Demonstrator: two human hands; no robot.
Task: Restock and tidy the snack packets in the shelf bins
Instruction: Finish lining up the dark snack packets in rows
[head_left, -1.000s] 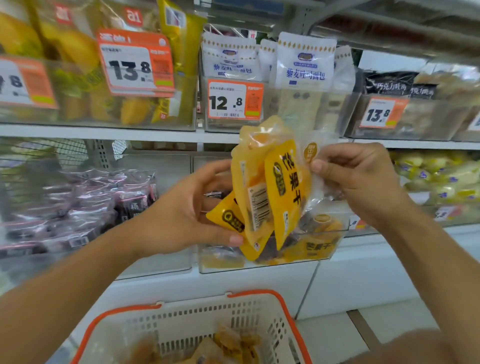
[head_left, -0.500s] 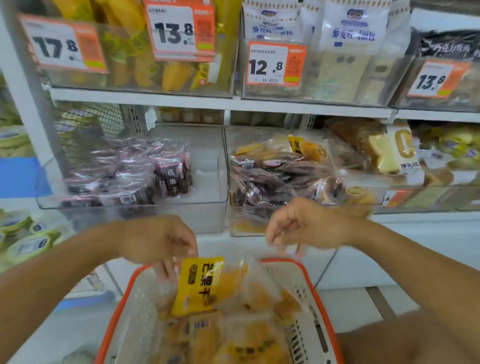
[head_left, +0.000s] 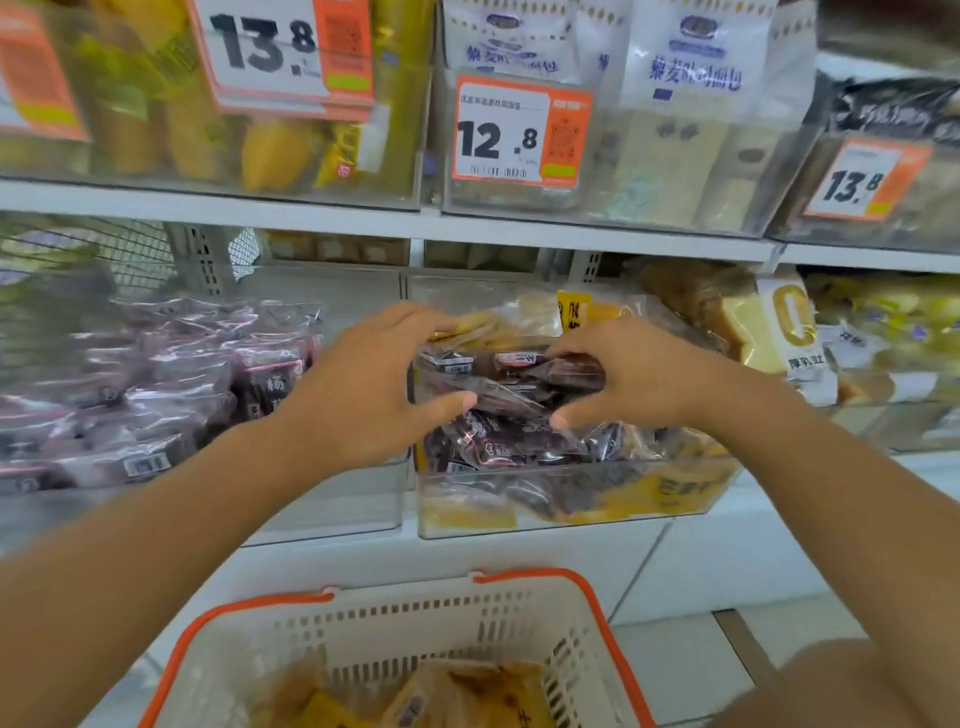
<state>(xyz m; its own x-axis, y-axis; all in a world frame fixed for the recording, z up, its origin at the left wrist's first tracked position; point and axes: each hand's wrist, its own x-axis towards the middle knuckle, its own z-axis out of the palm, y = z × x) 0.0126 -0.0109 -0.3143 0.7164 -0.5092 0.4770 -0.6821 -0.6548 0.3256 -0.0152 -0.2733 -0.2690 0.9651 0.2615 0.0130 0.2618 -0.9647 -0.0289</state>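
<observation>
left hand (head_left: 363, 384) and right hand (head_left: 639, 384) both grasping a pile of dark snack packets (head_left: 511, 410) in the clear shelf bin (head_left: 571, 499); basket (head_left: 519, 618) below.

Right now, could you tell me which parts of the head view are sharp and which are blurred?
Head view: the 12.8 price tag reads clearly; the left bin's dark packets smear with motion blur; the basket is soft; the shelf edge bows from the wide lens; lighting is even.

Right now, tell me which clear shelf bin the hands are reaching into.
The middle bin, mixed dark and yellow packets; the left bin holds only purple ones.
</observation>
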